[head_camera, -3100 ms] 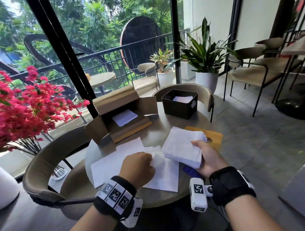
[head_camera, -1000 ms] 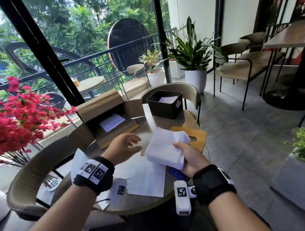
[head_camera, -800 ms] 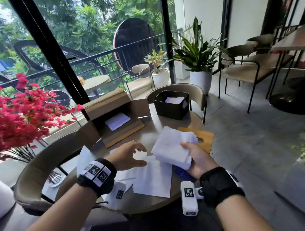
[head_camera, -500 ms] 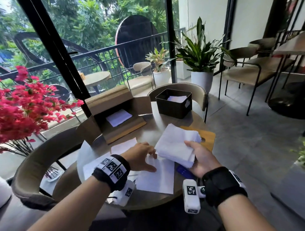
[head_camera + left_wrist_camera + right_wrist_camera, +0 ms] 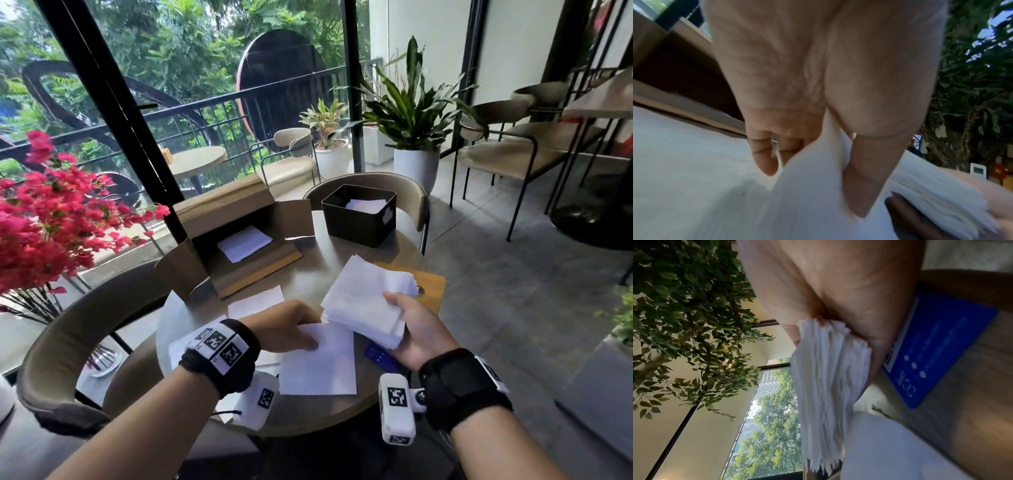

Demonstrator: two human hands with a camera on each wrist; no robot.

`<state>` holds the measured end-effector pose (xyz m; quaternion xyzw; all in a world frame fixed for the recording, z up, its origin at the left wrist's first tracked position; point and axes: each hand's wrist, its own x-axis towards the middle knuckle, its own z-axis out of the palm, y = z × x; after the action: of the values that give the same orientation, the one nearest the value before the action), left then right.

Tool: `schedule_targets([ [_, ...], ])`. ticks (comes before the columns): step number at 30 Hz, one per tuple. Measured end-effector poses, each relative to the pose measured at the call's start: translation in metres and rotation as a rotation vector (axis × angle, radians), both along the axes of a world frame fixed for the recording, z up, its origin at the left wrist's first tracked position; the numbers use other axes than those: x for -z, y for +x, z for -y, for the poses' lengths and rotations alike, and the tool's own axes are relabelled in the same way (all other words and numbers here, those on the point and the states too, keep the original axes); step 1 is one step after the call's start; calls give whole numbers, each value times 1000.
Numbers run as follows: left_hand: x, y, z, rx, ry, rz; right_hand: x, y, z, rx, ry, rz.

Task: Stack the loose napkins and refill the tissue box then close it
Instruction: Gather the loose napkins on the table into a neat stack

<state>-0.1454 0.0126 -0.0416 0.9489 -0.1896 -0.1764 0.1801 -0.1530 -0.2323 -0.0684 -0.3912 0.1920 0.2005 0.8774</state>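
Note:
My right hand [image 5: 407, 322] holds a thick stack of white napkins [image 5: 366, 301] above the round table [image 5: 308, 407], thumb on top; the right wrist view shows the stack's edge [image 5: 826, 379] in the palm. My left hand [image 5: 291, 329] pinches the near loose napkin [image 5: 318, 363] at its upper left corner, thumb on top, and the left wrist view shows that napkin [image 5: 813, 186] between thumb and fingers. More loose napkins [image 5: 257, 301] lie to the left. The black tissue box [image 5: 359, 216] stands open at the far edge with white tissue inside. A wooden lid [image 5: 428, 287] lies under the stack.
An open cardboard box [image 5: 239, 240] holding a white napkin sits at the table's far left. A blue card [image 5: 376, 353] lies under my right hand. Red flowers [image 5: 44, 212] crowd the left, curved chairs [image 5: 61, 359] ring the table, and potted plants [image 5: 414, 113] stand behind.
My left hand came down from above the table onto the near loose napkin and took hold of its corner. The right hand kept the stack almost still.

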Motion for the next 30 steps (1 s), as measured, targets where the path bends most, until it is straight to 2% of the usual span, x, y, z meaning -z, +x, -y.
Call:
schedule_targets([
  [4,-19,-5,-19,-88,-95,-66,0,-1,1,-4,9,5],
  [10,-59,-12,-64,-122,-281,-144,-2,-1,0,-16,-19,25],
  [14,-95,-14,-56,-84,-475,-238,0,1,-2,-47,-48,36],
  [16,-104,-8,-38,-67,-502,-232,2,2,-3,-60,-67,47],
  [22,-93,36,29,-10,-88,108,0,2,0,-121,-30,74],
  [30,-81,63,66,15,42,197,0,3,3,-166,193,133],
])
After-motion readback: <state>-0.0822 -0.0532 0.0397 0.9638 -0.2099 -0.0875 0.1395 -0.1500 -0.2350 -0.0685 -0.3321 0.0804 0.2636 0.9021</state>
